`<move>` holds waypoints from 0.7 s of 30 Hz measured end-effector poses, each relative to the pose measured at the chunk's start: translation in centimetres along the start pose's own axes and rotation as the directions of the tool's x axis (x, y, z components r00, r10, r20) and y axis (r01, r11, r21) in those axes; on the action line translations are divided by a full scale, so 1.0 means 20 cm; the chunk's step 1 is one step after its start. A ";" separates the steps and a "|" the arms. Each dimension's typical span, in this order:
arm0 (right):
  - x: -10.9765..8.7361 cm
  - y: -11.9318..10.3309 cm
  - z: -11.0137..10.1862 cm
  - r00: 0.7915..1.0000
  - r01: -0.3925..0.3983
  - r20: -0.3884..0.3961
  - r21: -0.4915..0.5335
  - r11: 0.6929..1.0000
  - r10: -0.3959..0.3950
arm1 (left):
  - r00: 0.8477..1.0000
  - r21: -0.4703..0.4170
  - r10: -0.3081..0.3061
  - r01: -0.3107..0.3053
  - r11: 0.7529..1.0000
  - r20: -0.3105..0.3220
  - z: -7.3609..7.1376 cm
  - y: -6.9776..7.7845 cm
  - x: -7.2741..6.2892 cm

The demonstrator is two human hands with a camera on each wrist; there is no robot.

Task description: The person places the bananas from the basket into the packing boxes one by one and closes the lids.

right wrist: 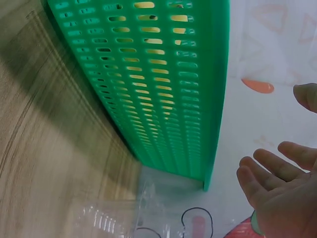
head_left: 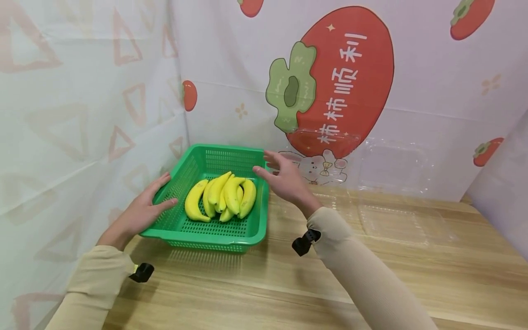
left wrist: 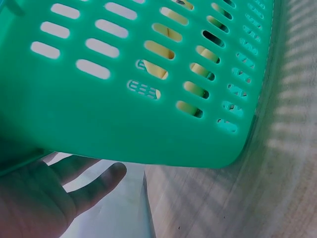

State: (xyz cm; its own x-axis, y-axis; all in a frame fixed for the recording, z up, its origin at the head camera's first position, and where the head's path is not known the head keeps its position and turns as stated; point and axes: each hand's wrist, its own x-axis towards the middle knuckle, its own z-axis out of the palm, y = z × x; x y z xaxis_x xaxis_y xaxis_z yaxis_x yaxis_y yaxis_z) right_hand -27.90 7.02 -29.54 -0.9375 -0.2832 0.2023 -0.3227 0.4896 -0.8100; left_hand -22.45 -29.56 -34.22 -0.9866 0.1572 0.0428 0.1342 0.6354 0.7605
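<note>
A green plastic basket [head_left: 214, 239] with slotted walls stands on the table, close to the left wall. Several yellow bananas [head_left: 223, 191] lie in it, most bunched together and one curved banana [head_left: 192, 201] at their left. My left hand [head_left: 142, 213] is at the basket's left rim, thumb spread over the inside and fingers along the outer side. In the left wrist view its fingers [left wrist: 96, 187] stretch out loosely beside the rim. Near the right rim hovers my right hand [head_left: 286, 181], fingers spread and holding nothing; the right wrist view shows a gap between it and the basket.
To the right, two clear plastic boxes with raised lids [head_left: 396, 167] stand on the wooden table [head_left: 264, 293] against the back. A white printed cloth [head_left: 231, 68] hangs behind and at the left. Black wrist cameras [head_left: 303, 243] sit on both sleeves.
</note>
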 end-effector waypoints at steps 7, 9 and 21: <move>0.03 -0.02 0.06 0.999 0.008 0.041 -0.064 0.998 -0.005 | 1.000 -0.008 0.015 -0.015 1.000 0.008 0.00 0.00 0.00; 0.04 -0.02 0.09 0.999 0.011 0.049 -0.067 0.998 -0.008 | 1.000 -0.007 0.021 -0.021 1.000 0.011 0.00 0.00 -0.01; 0.10 -0.04 0.23 0.993 -0.035 0.112 0.008 0.999 0.034 | 1.000 0.015 0.021 -0.021 1.000 0.010 0.01 -0.01 -0.02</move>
State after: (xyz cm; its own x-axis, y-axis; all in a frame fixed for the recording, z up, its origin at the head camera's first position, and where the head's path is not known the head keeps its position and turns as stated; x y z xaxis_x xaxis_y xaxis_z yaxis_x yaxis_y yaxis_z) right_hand -28.90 2.34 -31.03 -0.9274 -0.3571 0.1114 -0.2883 0.4923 -0.8213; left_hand -22.06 -29.57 -34.41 -0.9827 0.1778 0.0524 0.1563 0.6429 0.7498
